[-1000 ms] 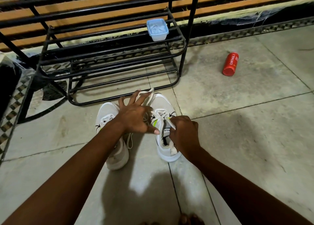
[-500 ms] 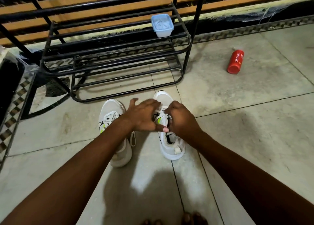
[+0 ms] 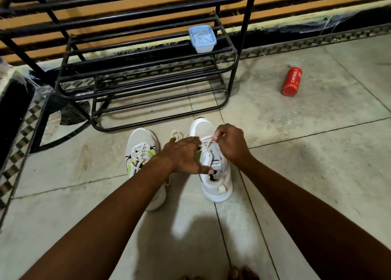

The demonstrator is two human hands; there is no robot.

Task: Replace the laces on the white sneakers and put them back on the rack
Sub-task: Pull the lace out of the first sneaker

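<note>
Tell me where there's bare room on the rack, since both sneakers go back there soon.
The black rack shows bare bars left of the blue tub on its top tier, and both lower tiers look bare. It is crowded at the right sneaker, where the left hand and right hand work the lace.

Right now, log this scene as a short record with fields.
place: tiled floor in front of black metal shoe rack
left sneaker: on floor, laced
right sneaker: on floor, being laced
left hand: over right sneaker, holds white lace
right hand: pinches the lace
on rack: light blue plastic container
on floor: red Cinthol bottle, lying down
</note>
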